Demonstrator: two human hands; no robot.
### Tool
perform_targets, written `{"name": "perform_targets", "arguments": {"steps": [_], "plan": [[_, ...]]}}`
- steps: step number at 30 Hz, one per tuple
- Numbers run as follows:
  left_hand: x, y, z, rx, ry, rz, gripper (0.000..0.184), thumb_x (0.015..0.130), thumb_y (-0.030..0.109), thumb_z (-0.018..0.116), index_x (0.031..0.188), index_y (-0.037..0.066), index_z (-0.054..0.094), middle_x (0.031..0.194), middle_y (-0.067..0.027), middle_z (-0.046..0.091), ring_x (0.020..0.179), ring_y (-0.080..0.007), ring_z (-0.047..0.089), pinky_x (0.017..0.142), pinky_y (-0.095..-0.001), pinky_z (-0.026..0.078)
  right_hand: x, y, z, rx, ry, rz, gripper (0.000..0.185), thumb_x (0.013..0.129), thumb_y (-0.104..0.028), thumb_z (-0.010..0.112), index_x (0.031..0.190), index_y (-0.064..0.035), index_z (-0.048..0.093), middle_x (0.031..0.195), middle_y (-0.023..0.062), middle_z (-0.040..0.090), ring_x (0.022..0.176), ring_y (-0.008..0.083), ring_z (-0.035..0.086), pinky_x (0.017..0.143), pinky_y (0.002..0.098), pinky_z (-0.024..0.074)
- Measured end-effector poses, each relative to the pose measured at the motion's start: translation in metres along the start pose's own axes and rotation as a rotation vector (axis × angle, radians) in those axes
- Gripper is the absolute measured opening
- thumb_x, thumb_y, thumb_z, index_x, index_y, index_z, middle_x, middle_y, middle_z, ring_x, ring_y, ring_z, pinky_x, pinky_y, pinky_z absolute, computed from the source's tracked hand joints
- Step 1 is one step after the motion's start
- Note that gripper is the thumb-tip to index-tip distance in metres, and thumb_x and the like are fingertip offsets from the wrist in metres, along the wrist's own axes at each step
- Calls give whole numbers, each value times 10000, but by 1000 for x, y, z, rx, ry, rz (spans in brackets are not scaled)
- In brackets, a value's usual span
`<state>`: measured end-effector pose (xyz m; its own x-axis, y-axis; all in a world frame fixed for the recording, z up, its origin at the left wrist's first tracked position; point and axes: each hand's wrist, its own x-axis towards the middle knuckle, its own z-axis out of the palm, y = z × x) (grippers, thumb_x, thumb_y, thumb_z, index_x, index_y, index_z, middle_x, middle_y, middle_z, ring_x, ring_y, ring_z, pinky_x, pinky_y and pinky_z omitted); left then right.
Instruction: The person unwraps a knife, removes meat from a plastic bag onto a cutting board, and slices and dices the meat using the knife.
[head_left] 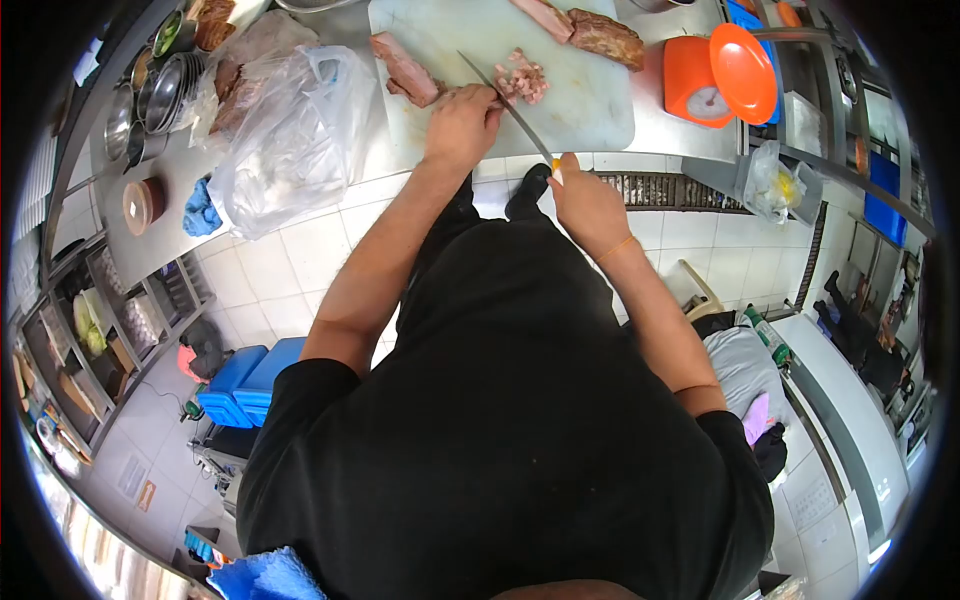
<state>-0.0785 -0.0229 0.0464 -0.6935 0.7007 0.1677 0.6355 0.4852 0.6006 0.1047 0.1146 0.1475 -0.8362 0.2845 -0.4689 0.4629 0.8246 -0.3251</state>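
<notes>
While right hand clenches knife, half-curled left hand touches meat, hold unclear; scale dial illegible.

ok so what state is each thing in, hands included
knife: gripped, slanting over the cutting board
right hand: closed on the knife
meat strip: in one piece
left hand: curled, at the strip's end
diced meat: cut small, loosely heaped
plastic bag: crumpled
blue cloth by the bag: bunched up
metal bowls: stacked
orange scale: upright

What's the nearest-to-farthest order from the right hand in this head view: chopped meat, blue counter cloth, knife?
1. Knife: in the right hand.
2. Chopped meat: ahead, on the cutting board.
3. Blue counter cloth: far left.
</notes>
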Motion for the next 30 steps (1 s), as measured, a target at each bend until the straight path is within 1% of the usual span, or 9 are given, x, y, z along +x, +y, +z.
{"name": "perform_targets", "arguments": {"steps": [6,11,12,15,18,21,24,27,30], "plan": [[-1,-4,3,12,36,24,242,828,93,810,1045,43,714,1055,-122,757,1020,-352,720,889,-468,570,60,-8,34,56,92,-53,331,1068,-248,564,1252,24,521,886,248,752,834,455,744,749,583,575],[-1,-3,2,12,-6,-2,258,854,119,813,1082,43,721,1066,-134,754,1031,-364,717,912,-468,570,89,-5,29,97,118,-101,377,1056,-256,594,1286,30,508,885,266,747,837,477,737,746,592,573],[-2,-2,-1,7,-26,-21,265,860,127,814,1094,45,721,1072,-140,752,1034,-369,716,916,-469,569,90,-6,24,96,112,-107,397,1055,-263,603,1298,33,500,880,272,744,838,487,733,746,596,572],[-6,6,-8,-69,-7,-98,292,881,164,814,1130,46,717,1094,-162,743,1044,-380,712,918,-469,570,66,-10,-1,63,131,-119,335,1052,-227,586,1262,28,536,879,243,755,843,452,746,763,572,576],[-8,6,-8,-20,-4,-121,230,879,137,790,1078,60,705,1107,-138,732,1042,-377,701,946,-485,561,33,-12,-21,32,21,-71,323,1057,-231,582,1247,26,535,881,238,758,846,447,749,767,567,576],[-6,5,-7,29,-5,-99,219,870,131,794,1050,52,697,1078,-140,727,1034,-379,698,930,-489,561,11,0,-10,38,-9,-46,377,1063,-290,605,1263,17,511,862,261,742,824,478,732,733,591,562],[-6,6,-7,22,-13,-72,202,855,124,794,1008,48,686,1049,-139,721,1020,-373,697,912,-492,558,1,1,-2,10,-20,-21,371,1069,-296,594,1254,14,504,858,265,739,812,478,732,728,590,563],[-9,2,0,21,29,-54,187,839,113,792,973,49,679,1016,-137,716,1003,-367,697,901,-490,555,13,-9,7,32,-12,-14,320,1066,-252,574,1206,32,522,869,243,749,844,448,745,757,568,575],[-8,-1,-3,33,12,-30,233,869,140,799,1063,43,714,1041,-144,744,1016,-370,712,870,-485,577,49,-9,39,79,110,-81,313,1065,-241,568,1213,30,520,884,247,751,849,449,745,749,572,574]]}}
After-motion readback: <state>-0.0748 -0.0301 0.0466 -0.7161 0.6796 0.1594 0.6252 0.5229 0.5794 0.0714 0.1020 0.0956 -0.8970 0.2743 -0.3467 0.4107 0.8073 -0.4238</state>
